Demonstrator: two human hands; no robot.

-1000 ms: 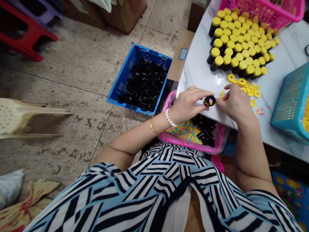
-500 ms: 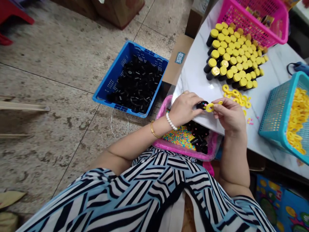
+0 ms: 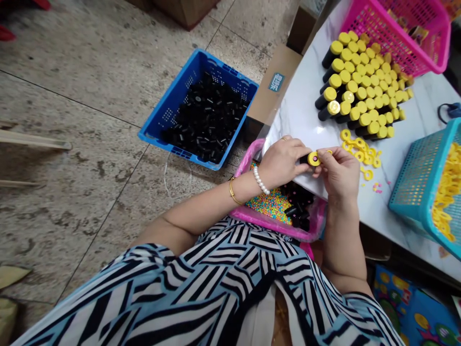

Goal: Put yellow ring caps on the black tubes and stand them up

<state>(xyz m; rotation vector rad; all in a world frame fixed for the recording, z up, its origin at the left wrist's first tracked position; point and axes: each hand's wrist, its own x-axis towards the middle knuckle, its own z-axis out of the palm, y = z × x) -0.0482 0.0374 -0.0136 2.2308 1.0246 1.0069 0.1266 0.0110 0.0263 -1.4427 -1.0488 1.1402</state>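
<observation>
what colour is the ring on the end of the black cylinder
Yellow: the ring on the black cylinder shows best in the head view.

Yellow ring (image 3: 314, 159) now on the black cylinder (image 3: 304, 159) (pink showing).

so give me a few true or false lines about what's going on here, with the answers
1. The left hand holds a black cylinder. True.
2. The right hand's fingers hold a yellow ring at the cylinder's end. True.
3. The pearl bracelet is on the right wrist. False: it is on the left wrist.
4. The blue plastic crate of black cylinders stands on the marble table. False: it stands on the tiled floor.
5. The teal basket holds multicoloured beads. False: it holds yellow rings; the beads lie in the pink tub.
</observation>
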